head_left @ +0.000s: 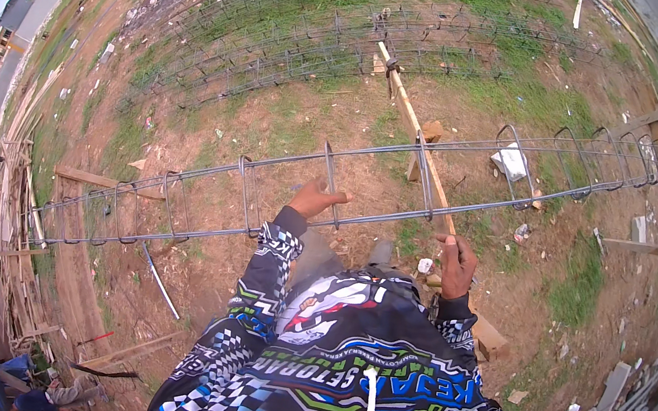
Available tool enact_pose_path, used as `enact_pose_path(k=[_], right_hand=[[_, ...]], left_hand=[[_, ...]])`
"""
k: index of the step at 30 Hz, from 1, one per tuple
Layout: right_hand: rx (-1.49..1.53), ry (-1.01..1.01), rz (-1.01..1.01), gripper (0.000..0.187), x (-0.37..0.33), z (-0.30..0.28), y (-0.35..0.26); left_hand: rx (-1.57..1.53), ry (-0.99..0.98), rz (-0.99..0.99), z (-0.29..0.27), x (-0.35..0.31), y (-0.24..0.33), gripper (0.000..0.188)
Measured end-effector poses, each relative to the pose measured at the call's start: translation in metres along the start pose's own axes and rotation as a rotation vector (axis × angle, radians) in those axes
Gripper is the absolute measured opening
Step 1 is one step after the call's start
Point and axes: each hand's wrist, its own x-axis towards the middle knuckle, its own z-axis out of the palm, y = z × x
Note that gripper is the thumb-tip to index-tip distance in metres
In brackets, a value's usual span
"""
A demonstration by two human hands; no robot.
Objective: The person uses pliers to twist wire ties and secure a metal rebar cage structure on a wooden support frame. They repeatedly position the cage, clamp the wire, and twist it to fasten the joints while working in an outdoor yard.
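A long rebar cage (362,217) of thin grey bars and rectangular stirrups crosses in front of me, slanting up to the right. My left hand (317,200) is at its near side, next to a stirrup (328,167). Its thumb and fingers are apart, and no object shows in it. My right hand (458,267) is closer to me, just below the near end of a wooden beam (409,113) that passes under the cage. Its fingers are bent together as in a pinch; whatever may be between them is too small to make out.
More rebar cages (312,39) lie on the grass beyond. A white block (510,161) is under the cage's right part, and a wooden support (653,250) stands at the right. A pale pipe (160,282) and planks lie left. A person (49,395) is at lower left.
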Motion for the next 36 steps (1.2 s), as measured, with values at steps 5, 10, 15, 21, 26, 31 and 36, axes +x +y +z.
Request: enact_pose_path(k=[5,10,15,21,26,31,36], right_hand=[[0.050,0.100,0.125,0.025,-0.007,-0.017,0.004],[-0.147,0.157,0.091,0.025,-0.023,-0.021,0.048],[-0.227,0.183,0.138,0.024,-0.051,-0.032,0.069],[-0.578,-0.052,0.184,0.031,-0.059,-0.032,0.058],[-0.554,0.006,0.183,0.031,-0.035,-0.011,0.049],[-0.404,0.031,0.093,0.027,-0.007,0.002,0.050],[-0.410,0.029,0.041,0.027,-0.002,0.005,0.045]], left_hand=[[0.071,0.279,0.604,0.028,-0.042,0.091,0.043],[0.204,-0.438,0.353,0.093,-0.022,0.110,0.053],[-0.048,-0.703,0.120,0.109,0.000,0.111,0.063],[0.107,-0.567,0.185,0.119,0.002,0.115,0.060],[-0.012,-0.488,0.057,0.116,-0.011,0.127,0.063],[-0.125,-0.446,0.009,0.113,-0.012,0.124,0.073],[-0.404,-0.507,0.140,0.103,-0.007,0.111,0.052]])
